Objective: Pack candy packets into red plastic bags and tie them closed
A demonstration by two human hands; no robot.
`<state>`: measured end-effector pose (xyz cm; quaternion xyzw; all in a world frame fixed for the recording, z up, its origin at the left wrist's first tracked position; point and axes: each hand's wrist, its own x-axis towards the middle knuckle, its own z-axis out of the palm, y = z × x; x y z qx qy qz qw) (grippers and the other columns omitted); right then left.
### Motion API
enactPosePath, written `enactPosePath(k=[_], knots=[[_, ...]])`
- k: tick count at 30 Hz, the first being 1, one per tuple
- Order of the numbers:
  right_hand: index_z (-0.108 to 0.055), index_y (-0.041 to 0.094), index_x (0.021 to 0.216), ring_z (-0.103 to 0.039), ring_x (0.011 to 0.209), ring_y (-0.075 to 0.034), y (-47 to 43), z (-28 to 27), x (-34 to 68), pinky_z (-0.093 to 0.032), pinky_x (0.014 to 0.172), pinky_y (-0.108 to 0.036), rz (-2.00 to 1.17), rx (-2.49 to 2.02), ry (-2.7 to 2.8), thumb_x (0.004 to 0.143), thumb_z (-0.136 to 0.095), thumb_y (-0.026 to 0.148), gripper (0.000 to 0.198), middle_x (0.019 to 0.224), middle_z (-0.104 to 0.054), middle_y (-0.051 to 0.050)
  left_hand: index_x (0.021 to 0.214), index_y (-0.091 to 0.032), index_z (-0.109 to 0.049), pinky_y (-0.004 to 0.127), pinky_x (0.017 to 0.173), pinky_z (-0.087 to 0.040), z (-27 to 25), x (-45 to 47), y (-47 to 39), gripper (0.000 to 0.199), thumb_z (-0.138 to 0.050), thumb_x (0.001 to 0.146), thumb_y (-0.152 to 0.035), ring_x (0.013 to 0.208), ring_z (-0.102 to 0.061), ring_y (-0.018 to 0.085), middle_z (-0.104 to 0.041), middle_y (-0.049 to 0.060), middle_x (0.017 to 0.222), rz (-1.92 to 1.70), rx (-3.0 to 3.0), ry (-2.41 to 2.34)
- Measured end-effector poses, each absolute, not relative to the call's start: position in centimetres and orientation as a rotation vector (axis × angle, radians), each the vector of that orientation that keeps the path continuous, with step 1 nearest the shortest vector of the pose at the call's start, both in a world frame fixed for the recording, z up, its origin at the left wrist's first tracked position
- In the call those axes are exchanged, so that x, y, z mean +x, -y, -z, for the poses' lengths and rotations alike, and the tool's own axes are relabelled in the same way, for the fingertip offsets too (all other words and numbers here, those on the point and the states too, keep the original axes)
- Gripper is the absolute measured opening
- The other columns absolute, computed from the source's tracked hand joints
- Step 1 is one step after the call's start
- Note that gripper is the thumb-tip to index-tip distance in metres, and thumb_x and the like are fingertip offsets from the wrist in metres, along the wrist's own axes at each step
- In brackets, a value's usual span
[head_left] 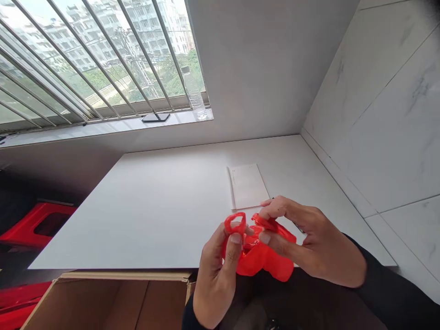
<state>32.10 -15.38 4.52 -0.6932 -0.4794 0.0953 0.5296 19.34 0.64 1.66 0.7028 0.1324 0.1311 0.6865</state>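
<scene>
I count one red plastic bag [251,265], one notebook [249,185], one desk [172,197], one bottle [194,95], one phone [156,118] and one cardboard box [120,276].

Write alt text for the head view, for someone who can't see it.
A person's left hand and right hand hold a red plastic bag by a white table with a notebook. An open cardboard box is at lower left.

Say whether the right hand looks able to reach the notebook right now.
Probably yes: the notebook lies mostly uncovered just beyond the right hand, though that hand holds the red bag.
</scene>
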Motion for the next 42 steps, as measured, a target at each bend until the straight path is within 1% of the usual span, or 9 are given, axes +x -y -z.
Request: enactPosePath(k=[5,11,14,18,22,26,31,37,42], knots=[[-0.06,0.029,0.102,-0.067,0.089,-0.016,16.2,-4.7,32.9,-0.056,0.08,-0.027,-0.197,-1.693,1.048,0.099,-0.06,0.026,0.004,0.091,-0.068,0.001,0.081,-0.02,-0.055,0.022,0.053,-0.042,-1.1,20.2,-0.8,0.033,-0.047,0.103,-0.044,0.044,-0.038,0.008,-0.033,-0.008,0.049,-0.338,1.118,-0.38],[-0.066,0.027,0.103,-0.053,0.128,-0.025,14.8,-5.0,32.3,-0.052,0.102,-0.04,-0.107,-1.666,1.355,0.095,-0.061,0.02,0.011,0.132,-0.058,-0.006,0.121,-0.026,-0.054,0.029,0.079,-0.052,-3.1,20.4,1.4,0.031,-0.065,0.093,-0.036,0.086,-0.059,0.017,-0.063,0.004,0.101,-0.144,1.489,-0.281],[-0.067,0.026,0.101,-0.049,0.131,-0.026,14.2,-5.0,32.1,-0.045,0.111,-0.045,-0.115,-1.665,1.456,0.097,-0.061,0.028,0.007,0.137,-0.056,-0.006,0.092,-0.022,-0.058,0.027,0.067,-0.047,-2.9,20.7,1.4,0.02,-0.064,0.092,-0.041,0.072,-0.05,0.016,-0.058,0.002,0.082,-0.195,1.545,-0.228],[-0.058,0.026,0.121,-0.051,0.132,-0.025,13.9,-4.4,32.7,-0.049,0.105,-0.042,-0.211,-1.763,1.278,0.102,-0.054,0.033,0.021,0.137,-0.058,-0.007,0.074,-0.019,-0.057,0.027,0.058,-0.036,-2.1,21.1,0.5,0.039,-0.053,0.098,-0.049,0.059,-0.036,0.012,-0.043,-0.001,0.064,-0.187,1.523,-0.314],[-0.061,0.027,0.12,-0.065,0.105,-0.019,13.9,-3.8,33.5,-0.054,0.092,-0.034,-0.368,-1.757,1.108,0.1,-0.057,0.029,0.021,0.113,-0.069,-0.003,0.066,-0.019,-0.053,0.028,0.055,-0.032,-1.6,21.1,-0.1,0.047,-0.051,0.097,-0.054,0.053,-0.032,0.011,-0.037,-0.002,0.056,-0.116,1.463,-0.343],[-0.064,0.025,0.096,-0.063,0.082,-0.015,14.2,-3.8,33.2,-0.051,0.079,-0.029,-0.374,-1.708,1.01,0.097,-0.06,0.024,0.005,0.091,-0.067,0.002,0.085,-0.019,-0.068,0.029,0.067,-0.044,-0.6,21.2,-1.0,0.039,-0.047,0.102,-0.048,0.064,-0.051,0.015,-0.058,0.003,0.067,-0.132,1.263,-0.358],[-0.061,0.025,0.098,-0.061,0.082,-0.015,14.7,-2.9,32.7,-0.05,0.078,-0.029,-0.482,-1.64,1.153,0.095,-0.061,0.021,0.005,0.088,-0.067,0.002,0.094,-0.018,-0.068,0.025,0.071,-0.047,-0.6,21.2,-1.9,0.021,-0.061,0.097,-0.038,0.077,-0.057,0.014,-0.064,0.004,0.086,-0.076,1.232,-0.313],[-0.059,0.022,0.126,-0.061,0.111,-0.02,12.7,-0.5,33.6,-0.048,0.097,-0.036,-0.406,-1.646,1.229,0.103,-0.047,0.033,0.028,0.118,-0.068,-0.007,0.087,-0.018,-0.062,0.025,0.066,-0.046,-1.3,20.4,-1.9,0.011,-0.069,0.088,-0.026,0.073,-0.054,0.013,-0.061,0.001,0.082,-0.065,1.476,-0.283],[-0.067,0.021,0.109,-0.057,0.065,-0.013,11.9,1.0,33.8,-0.048,0.068,-0.027,-0.611,-1.7,1.077,0.106,-0.036,0.032,0.033,0.077,-0.066,0.0,0.092,-0.022,-0.06,0.022,0.064,-0.045,0.7,20.2,-1.6,0.031,-0.051,0.078,0.005,0.073,-0.056,0.012,-0.061,-0.001,0.084,-0.392,2.036,-0.269]])
